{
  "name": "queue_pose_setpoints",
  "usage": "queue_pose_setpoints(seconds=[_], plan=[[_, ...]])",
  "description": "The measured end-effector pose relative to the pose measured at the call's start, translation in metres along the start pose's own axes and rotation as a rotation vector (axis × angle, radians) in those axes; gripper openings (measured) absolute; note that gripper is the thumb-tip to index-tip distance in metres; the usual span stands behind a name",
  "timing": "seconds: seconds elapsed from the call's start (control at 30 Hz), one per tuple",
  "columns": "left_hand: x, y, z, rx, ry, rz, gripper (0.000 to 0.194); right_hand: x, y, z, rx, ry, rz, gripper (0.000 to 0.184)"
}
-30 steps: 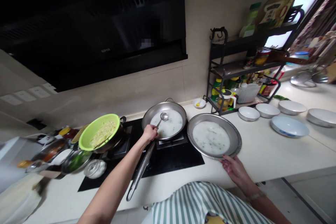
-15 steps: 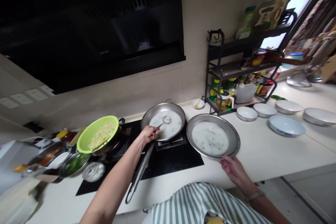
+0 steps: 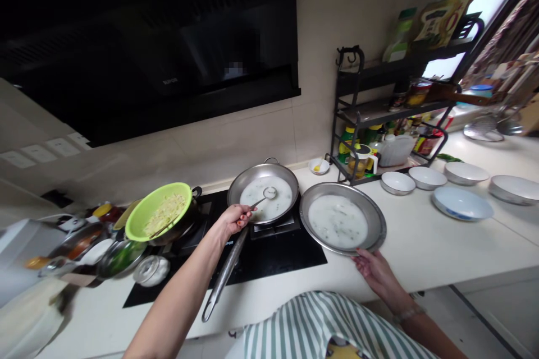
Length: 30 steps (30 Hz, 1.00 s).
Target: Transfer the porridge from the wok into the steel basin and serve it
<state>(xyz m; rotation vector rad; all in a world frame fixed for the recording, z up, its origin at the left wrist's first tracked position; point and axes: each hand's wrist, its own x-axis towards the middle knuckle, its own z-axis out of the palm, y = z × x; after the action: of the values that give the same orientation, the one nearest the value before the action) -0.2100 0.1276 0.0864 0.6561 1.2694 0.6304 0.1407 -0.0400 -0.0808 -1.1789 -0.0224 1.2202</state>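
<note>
My left hand (image 3: 237, 217) is closed round the handle of a metal spoon (image 3: 269, 193). The spoon's bowl is over a steel frying pan (image 3: 236, 182) on the stove and carries some white liquid. White liquid with green bits (image 3: 275, 207) covers the pan's bottom, and the pan's long handle (image 3: 225, 275) points toward me. At the right, my right hand (image 3: 374, 270) grips the near rim of a wide metal basin (image 3: 374, 202), fingers partly hidden beneath it. The basin stands beside the pan and holds similar white liquid with green bits.
A green colander (image 3: 137, 213) with pale shreds and chopsticks sits on a pot at the left. Nearby is a glass jar (image 3: 151, 271). Several bowls (image 3: 463, 203) stand at the right, below a black spice rack (image 3: 370, 112). The range hood (image 3: 168, 67) hangs overhead.
The spoon has shifted very slightly over the pan with my left hand. My right hand stays on the basin's rim. The whole view has tilted a little.
</note>
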Motion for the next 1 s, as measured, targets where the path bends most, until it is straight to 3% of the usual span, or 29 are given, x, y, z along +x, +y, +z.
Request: queue_pose_setpoints(seconds=[0.33,0.53,0.7,0.87,1.0], plan=[[-0.020,0.001,0.014,0.058,-0.099,0.052,0.010,-0.001,-0.002,0.001,-0.005,-0.014,0.007,0.044],[-0.040,0.002,0.041,0.128,-0.187,0.066,0.012,-0.002,-0.001,0.002,0.009,-0.012,-0.001,0.046],[-0.042,-0.011,0.067,0.238,-0.261,0.037,0.009,-0.002,-0.001,0.002,0.010,-0.011,-0.002,0.044],[-0.028,-0.045,0.092,0.511,-0.232,0.098,0.008,-0.002,0.000,0.001,0.021,-0.012,0.000,0.045],[-0.016,-0.071,0.104,0.973,-0.172,0.336,0.018,-0.002,0.000,0.001,-0.016,-0.020,-0.040,0.044]])
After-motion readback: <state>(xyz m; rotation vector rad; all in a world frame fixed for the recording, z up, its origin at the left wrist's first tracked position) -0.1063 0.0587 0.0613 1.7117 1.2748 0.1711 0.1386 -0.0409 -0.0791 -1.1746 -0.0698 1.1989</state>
